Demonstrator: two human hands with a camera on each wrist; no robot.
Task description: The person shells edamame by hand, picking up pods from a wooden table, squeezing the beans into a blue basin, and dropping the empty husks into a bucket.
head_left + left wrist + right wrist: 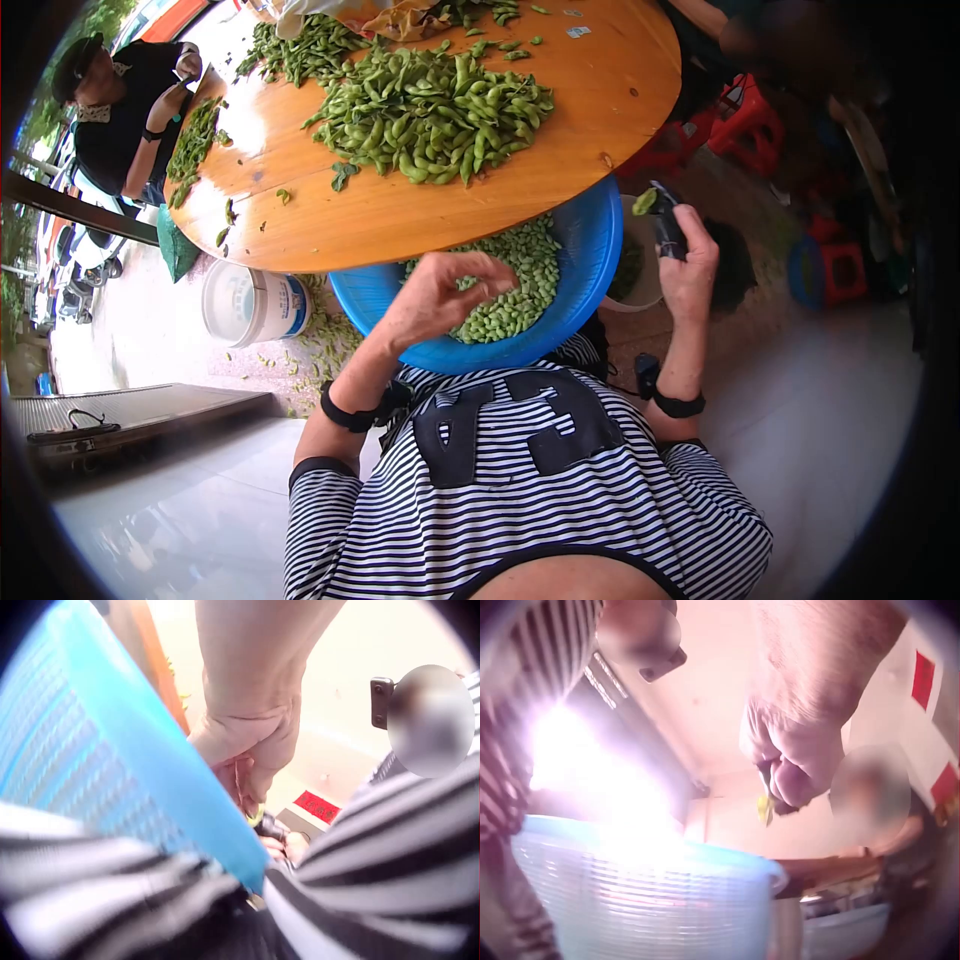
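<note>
The left hand (448, 295), fingers loosely bent and apparently unladen, hovers above green beans (530, 272) in the blue basin (592, 235), close to the bench (400, 235) edge. Outside the right rim, the right hand (690, 265) grips a dark tool (670, 236), green pod (645, 203) at its tip.
</note>
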